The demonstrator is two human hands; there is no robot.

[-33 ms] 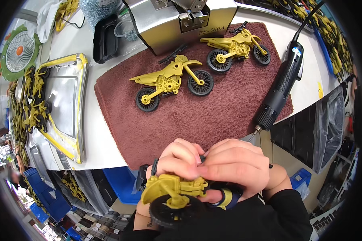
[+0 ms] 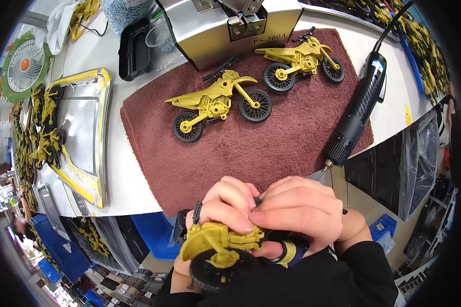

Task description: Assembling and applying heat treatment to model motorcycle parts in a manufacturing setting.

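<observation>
Close to my body, both hands hold a yellow toy motorcycle [image 2: 225, 238] with black wheels, its front wheel facing the lower left. My left hand [image 2: 228, 204] has its fingers wrapped over the upper side. My right hand [image 2: 302, 212] grips the rear part, thumb underneath and fingertips meeting those of my left. A small dark piece shows between the fingertips; its kind is hidden. Another yellow toy motorcycle [image 2: 212, 105] lies on a brown towel [image 2: 200, 158], beside a similar motorcycle [image 2: 302, 60] to its right.
A black electric screwdriver [image 2: 356, 107] lies along the towel's right edge. Behind the towel stands a metal machine [image 2: 230, 36], with a black tray [image 2: 134, 53] beside it. More toy motorcycles lie by a yellow-taped frame [image 2: 105, 138] at left. A green fan [image 2: 25, 65] stands farther left.
</observation>
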